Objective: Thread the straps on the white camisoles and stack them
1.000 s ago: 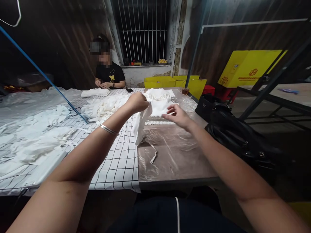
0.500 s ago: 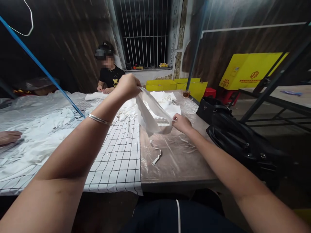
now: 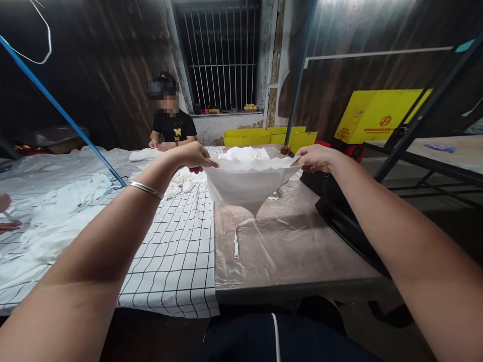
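A pair of thin white panties [image 3: 249,183] hangs stretched wide between my two hands above the table. Its top edge is wavy, and it tapers to a narrow lower part. My left hand [image 3: 194,157] pinches one upper corner, with a silver bangle on that wrist. At the opposite corner, my right hand [image 3: 317,158] grips the cloth between thumb and fingers. Beneath the garment, a narrow white strap [image 3: 236,240] with a small buckle-like end lies on the plastic-covered table [image 3: 298,256].
White garments [image 3: 68,211] are heaped on a checked cloth [image 3: 177,256] to the left, with another person's hand [image 3: 7,213] beside them. A person in black [image 3: 174,128] sits across. Blue pole [image 3: 64,110], black bag [image 3: 335,221] and yellow boxes [image 3: 247,137] stand around.
My left hand has come down and my right hand has moved up and to the right. The panties, folded at a slant before, are now spread level between them.
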Available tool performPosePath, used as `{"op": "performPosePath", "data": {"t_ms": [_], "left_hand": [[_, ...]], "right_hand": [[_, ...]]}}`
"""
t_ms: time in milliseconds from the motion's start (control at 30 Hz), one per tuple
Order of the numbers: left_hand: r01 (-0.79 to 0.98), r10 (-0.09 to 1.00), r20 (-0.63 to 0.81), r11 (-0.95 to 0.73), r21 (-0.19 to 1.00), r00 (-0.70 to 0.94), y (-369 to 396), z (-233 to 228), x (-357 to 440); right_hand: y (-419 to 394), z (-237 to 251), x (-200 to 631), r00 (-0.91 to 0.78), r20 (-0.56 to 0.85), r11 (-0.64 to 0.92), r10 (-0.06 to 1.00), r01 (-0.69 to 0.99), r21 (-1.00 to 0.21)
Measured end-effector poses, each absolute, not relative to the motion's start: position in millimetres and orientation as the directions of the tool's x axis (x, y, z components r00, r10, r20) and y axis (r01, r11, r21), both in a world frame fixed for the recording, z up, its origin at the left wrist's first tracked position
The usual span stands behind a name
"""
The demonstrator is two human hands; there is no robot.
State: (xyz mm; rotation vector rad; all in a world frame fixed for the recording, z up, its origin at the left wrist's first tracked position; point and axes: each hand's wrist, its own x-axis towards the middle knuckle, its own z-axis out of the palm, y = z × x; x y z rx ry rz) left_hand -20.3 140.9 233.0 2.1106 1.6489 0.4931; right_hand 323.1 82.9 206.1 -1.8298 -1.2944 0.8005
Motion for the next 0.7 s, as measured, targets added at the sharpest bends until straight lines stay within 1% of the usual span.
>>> {"op": "performPosePath", "data": {"t_ms": [33, 100, 167, 200, 267, 333, 433, 533, 600, 633, 700], "left_hand": [[0.784, 0.971, 0.086, -0.231, 0.576, 0.223, 138, 231, -16], [0.658, 0.950, 0.261, -0.309, 0.687, 0.174, 135, 225, -9], [0.525, 0.906, 0.393, -0.414, 0.744, 0.156, 132, 218, -2], [0.484, 0.889, 0.420, -0.453, 0.749, 0.182, 130, 214, 1], [0.476, 0.870, 0.393, -0.493, 0.728, 0.299, 127, 207, 7], [0.535, 0.859, 0.317, -0.502, 0.679, 0.403, 122, 199, 16], [0.617, 0.850, 0.236, -0.508, 0.601, 0.470, 114, 188, 30], [0.657, 0.828, 0.198, -0.541, 0.525, 0.524, 105, 179, 40], [0.646, 0.811, 0.225, -0.571, 0.507, 0.541, 100, 176, 42], [0.621, 0.805, 0.279, -0.585, 0.522, 0.524, 99, 176, 42], [0.539, 0.799, 0.429, -0.601, 0.589, 0.422, 97, 179, 38]], "right_hand": [[83, 209, 326, 0.304, -0.032, -0.190, 0.952, 0.506, -0.842], [83, 213, 333, 0.334, 0.065, -0.141, 0.940, 0.555, -0.820], [82, 215, 336, 0.373, 0.140, -0.129, 0.917, 0.611, -0.781], [81, 216, 337, 0.390, 0.170, -0.132, 0.905, 0.637, -0.759], [79, 219, 335, 0.408, 0.224, -0.139, 0.885, 0.691, -0.709], [78, 224, 332, 0.392, 0.290, -0.130, 0.873, 0.761, -0.636], [74, 235, 330, 0.356, 0.377, -0.145, 0.855, 0.862, -0.485], [69, 246, 337, 0.323, 0.416, -0.166, 0.850, 0.914, -0.370], [67, 252, 349, 0.295, 0.414, -0.167, 0.861, 0.933, -0.318], [67, 254, 356, 0.281, 0.406, -0.164, 0.870, 0.940, -0.299], [66, 255, 372, 0.268, 0.369, -0.165, 0.890, 0.944, -0.287]]}}
